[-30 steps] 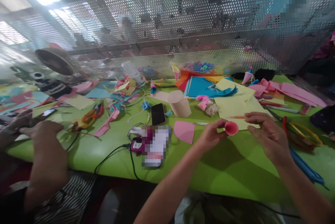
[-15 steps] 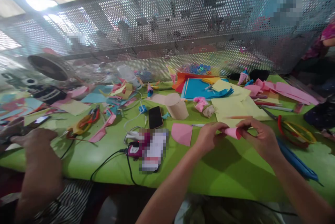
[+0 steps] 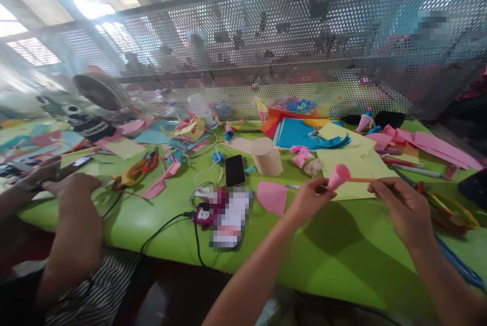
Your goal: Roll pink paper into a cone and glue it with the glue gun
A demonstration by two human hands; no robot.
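My left hand (image 3: 314, 196) pinches a small rolled pink paper cone (image 3: 338, 177) by its narrow lower part, with the wide mouth facing up and right. My right hand (image 3: 399, 204) has its fingers closed at the right end of a thin orange pencil (image 3: 360, 180). The pencil's left end reaches close behind the cone's rim. Beneath them lie pale yellow paper sheets (image 3: 375, 163). Left of my left hand, a flat pink paper piece (image 3: 272, 197) with one curved edge rests on the green table (image 3: 304, 265), a pen (image 3: 292, 187) beside it.
A cardboard roll (image 3: 267, 158), a black phone (image 3: 235, 170) and a second phone (image 3: 232, 222) with cables stand or lie left of centre. Scissors (image 3: 452, 209) and a blue case (image 3: 462, 262) are at right. Blue paper sheets (image 3: 294, 134) lie behind. A co-worker's arm (image 3: 76, 229) rests at left.
My right hand has let go of the pink cone and moved right to the pencil's end. My left hand keeps the cone, now tilted mouth-up. The view has shifted slightly left.
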